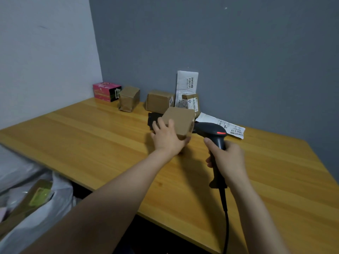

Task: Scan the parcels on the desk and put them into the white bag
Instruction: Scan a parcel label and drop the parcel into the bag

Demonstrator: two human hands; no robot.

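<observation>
The left hand (167, 138) clasps a small brown box (180, 120), fingers spread over its near face and thumb at the lower corner, tipping it up from the desk (91, 143). The right hand (228, 160) is wrapped round the handle of the scanner (213, 132), whose head sits right beside the box's right face.

That closeness is the risk. No label shows on the box from here, so the scanner may be aimed at bare card and the read may fail. The one-handed hold could also let the box twist loose on the way to the bag.

Just behind the box lies a dark thing (151, 120), possibly a stand, but it is mostly hidden. A flat white envelope (222, 125) lies past the scanner head. Further back stand a brown parcel (159, 100), a wrapped parcel (129, 99) and a pink box (106, 91). The white bag (55, 202) gapes well down to the left, below the desk edge. The scanner cable (226, 222) hangs over that edge and could snag.
</observation>
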